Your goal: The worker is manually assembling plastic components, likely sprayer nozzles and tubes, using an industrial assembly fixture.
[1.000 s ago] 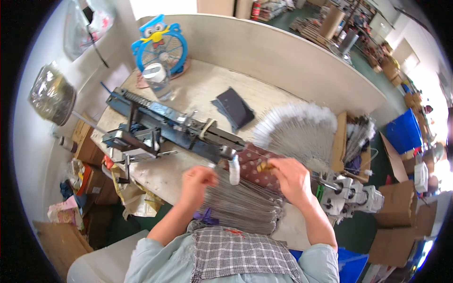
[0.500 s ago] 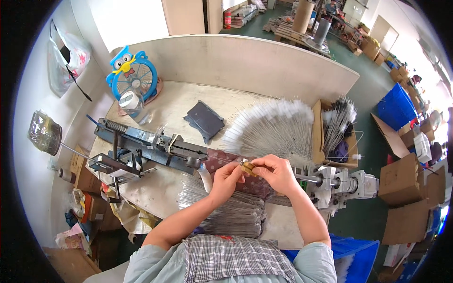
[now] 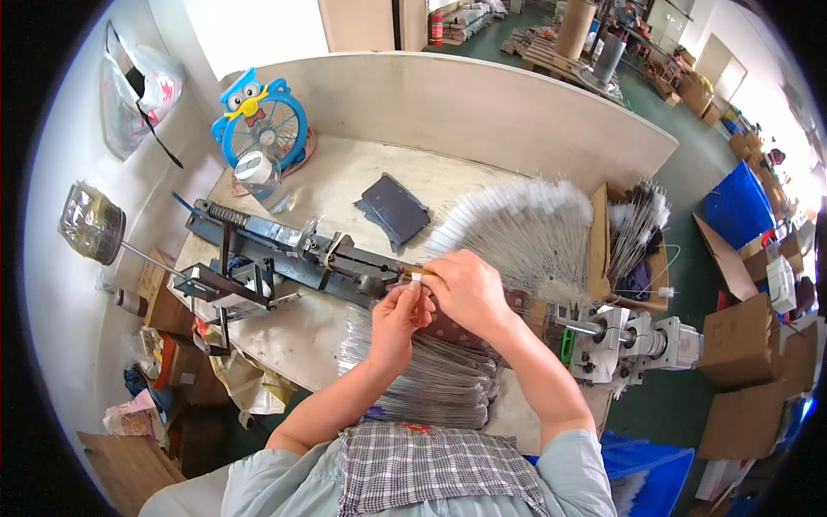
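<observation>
My right hand (image 3: pixel 469 293) is closed in a pinch on a small brass-coloured piece (image 3: pixel 415 270) at the right end of a long dark metal fixture (image 3: pixel 284 254). Just below it, my left hand (image 3: pixel 401 317) has thumb and fingers pressed together, close against a small white bit (image 3: pixel 417 277). What the left fingers hold is hidden. A bundle of thin metal wires (image 3: pixel 444 383) lies on the bench below both hands. Beyond the right hand spreads a fan of white-tipped wire brushes (image 3: pixel 517 228). A dark red dotted cloth (image 3: pixel 452 326) shows partly under the hands.
To the right stands a silver spindle unit (image 3: pixel 633 336) with a green part (image 3: pixel 568 345). A cardboard box (image 3: pixel 599 246) holds more brushes. Dark flat pads (image 3: pixel 394 211), a jar (image 3: pixel 258 177) and a blue fan (image 3: pixel 267 129) sit farther back. A low partition (image 3: pixel 482 99) edges the bench.
Both hands have moved left, up to the fixture's end. The brass piece, earlier between both hands, is now in the right one. A green part shows at the spindle unit.
</observation>
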### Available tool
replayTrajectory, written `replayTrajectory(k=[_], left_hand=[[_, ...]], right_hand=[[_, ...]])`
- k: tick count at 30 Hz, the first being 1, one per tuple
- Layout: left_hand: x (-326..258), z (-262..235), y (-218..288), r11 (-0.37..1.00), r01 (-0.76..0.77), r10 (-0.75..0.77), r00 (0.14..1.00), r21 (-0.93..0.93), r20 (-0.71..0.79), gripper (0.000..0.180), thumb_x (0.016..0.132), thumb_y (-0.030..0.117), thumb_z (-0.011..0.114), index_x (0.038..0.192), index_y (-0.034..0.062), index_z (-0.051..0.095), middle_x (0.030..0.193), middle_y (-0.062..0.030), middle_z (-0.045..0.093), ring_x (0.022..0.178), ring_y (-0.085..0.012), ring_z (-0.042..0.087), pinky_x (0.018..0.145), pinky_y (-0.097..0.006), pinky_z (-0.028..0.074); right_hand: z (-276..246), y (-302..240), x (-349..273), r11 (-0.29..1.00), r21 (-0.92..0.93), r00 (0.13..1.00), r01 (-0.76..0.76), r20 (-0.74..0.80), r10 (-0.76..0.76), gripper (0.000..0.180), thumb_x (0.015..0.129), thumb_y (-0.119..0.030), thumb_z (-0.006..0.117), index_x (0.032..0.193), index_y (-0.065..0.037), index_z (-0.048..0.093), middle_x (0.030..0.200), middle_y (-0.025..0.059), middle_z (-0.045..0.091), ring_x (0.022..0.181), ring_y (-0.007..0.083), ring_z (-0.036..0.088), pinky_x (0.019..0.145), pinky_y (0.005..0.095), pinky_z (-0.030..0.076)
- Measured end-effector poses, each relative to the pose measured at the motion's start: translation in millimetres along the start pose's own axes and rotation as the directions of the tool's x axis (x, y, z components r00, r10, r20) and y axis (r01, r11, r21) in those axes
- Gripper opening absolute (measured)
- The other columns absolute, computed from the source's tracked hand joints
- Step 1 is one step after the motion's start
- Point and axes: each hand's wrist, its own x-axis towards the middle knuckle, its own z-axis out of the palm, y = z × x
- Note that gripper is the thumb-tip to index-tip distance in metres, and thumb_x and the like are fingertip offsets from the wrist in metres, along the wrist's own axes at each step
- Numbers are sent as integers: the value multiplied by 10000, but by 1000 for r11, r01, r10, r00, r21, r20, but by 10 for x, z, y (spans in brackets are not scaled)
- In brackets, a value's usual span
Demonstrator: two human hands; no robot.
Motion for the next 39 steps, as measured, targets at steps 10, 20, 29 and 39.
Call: replayTrajectory(k=[10,20,29,39], left_hand=[[11,-19,78,998,65,-64,997,-21,44,409,988,405,366,995,46,563,845,-58,618,753,-128,585,697,-257,453],[26,-74,-30,937,59,-45,998,-344,48,211,949,230,484,995,37,555,964,-60,629,870,-151,623,787,-296,490],[-3,36,13,950,-23,10,999,-312,-42,93,895,87,553,967,33,577,958,-50,632,843,-125,619,754,-276,494],[0,64,16,948,-38,16,997,-317,-70,90,877,53,549,959,31,579,930,-48,632,820,-121,617,742,-271,488]], right_hand=[[-85,-138,2,971,125,968,-206,171,183,188,807,-239,605,853,-72,677,799,79,635,802,279,590,718,399,477],[54,-359,-95,988,-146,985,-46,-172,20,258,682,-158,704,929,-88,675,924,24,634,907,225,574,751,363,446],[-95,-247,-190,986,-146,988,74,-120,-92,229,717,-159,690,945,-149,677,929,2,608,932,199,549,768,359,428],[-139,-227,-175,993,-72,990,89,-103,-96,268,677,-137,719,943,-129,691,932,19,623,928,227,564,778,361,449]])
